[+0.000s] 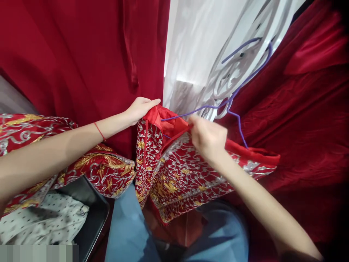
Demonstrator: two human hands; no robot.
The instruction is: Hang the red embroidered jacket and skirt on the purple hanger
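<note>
Two hands: both of mine are on one embroidered red garment (pixel 180 171), which hangs in front of my knees.
Left hand: my left hand (pixel 140 108) is closed over the top edge of the garment, pinching the plain red lining at the upper left corner.
Right hand: my right hand (pixel 207 137) is closed on the same top edge further right, where the purple wire hanger (pixel 240 87) runs into the fabric. The picture is blurred here, so I cannot tell whether my fingers also pinch the wire.
Garment: red cloth thick with silver and gold thread; it droops below my hands over my blue trousers (pixel 128 225).
Hanger: thin purple wire, one arm tucked inside the garment, the hook up and to the right against a white sheer curtain (pixel 196 47).
Surroundings: red velvet drapes (pixel 81 54) on both sides; a second embroidered red piece (pixel 103 171) lies under my left forearm, over a dark tray (pixel 92 214) holding dotted white cloth (pixel 40 218).
Risk: I judge the wire end could snag the metallic threads if pulled hard, and the heavy cloth could slide off the thin hanger if either pinch loosens.
</note>
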